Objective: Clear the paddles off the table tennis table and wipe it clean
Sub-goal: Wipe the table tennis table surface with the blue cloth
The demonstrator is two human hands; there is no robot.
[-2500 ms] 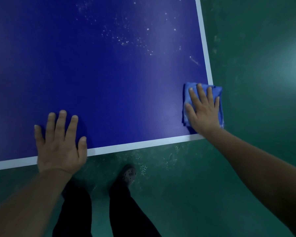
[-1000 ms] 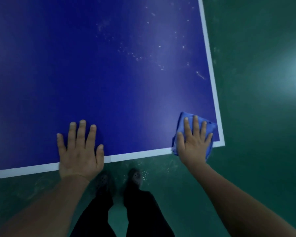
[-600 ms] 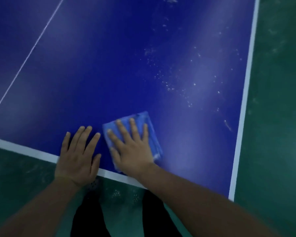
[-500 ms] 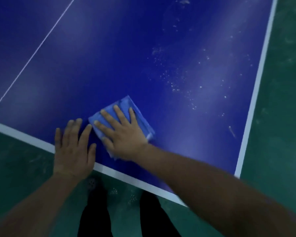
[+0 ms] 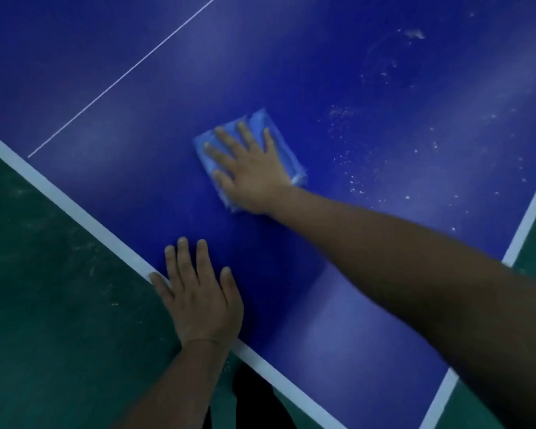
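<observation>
The blue table tennis table (image 5: 291, 57) fills most of the view, with white edge lines and a thin centre line. A folded blue cloth (image 5: 279, 140) lies flat on it. My right hand (image 5: 248, 171) presses on the cloth with fingers spread and straight. Closer to me, my left hand (image 5: 198, 295) rests flat on the table at its near white edge, fingers straight. White dust specks (image 5: 384, 156) are scattered on the surface to the right of the cloth. No paddles are in view.
Green floor (image 5: 44, 289) lies left of and below the table's near edge, and shows again past the right edge (image 5: 532, 209). My dark trouser legs (image 5: 248, 397) stand below the near edge.
My right hand slid the cloth from the table's right corner leftward along the near edge, then farther onto the table. My left hand stayed flat at the near edge. The view has tilted.
</observation>
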